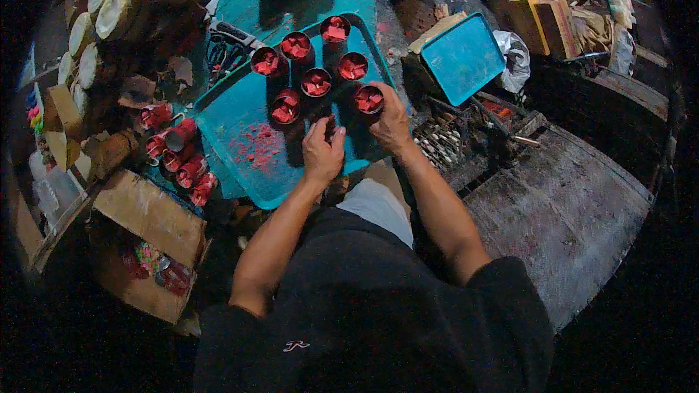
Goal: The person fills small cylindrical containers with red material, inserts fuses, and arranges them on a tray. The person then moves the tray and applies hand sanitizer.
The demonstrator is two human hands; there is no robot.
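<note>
Right hand [392, 122]: grips a round cup [369, 100] of red chunks, at the right of the blue tray [266, 188].
Left hand [322, 151]: curled near it; can't tell if holding anything.
Tray's left: red crumbs [258, 147].

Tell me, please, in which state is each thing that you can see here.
Right grip: closed on a cup
Gripped cup: mouth up, red pieces inside
Left grip: curled; whether it holds anything is unclear
Six other cups: upright, red pieces inside
Large tray: scattered with red crumbs
Small tray: inner face showing
Cardboard box: open
White bag: crumpled
</note>
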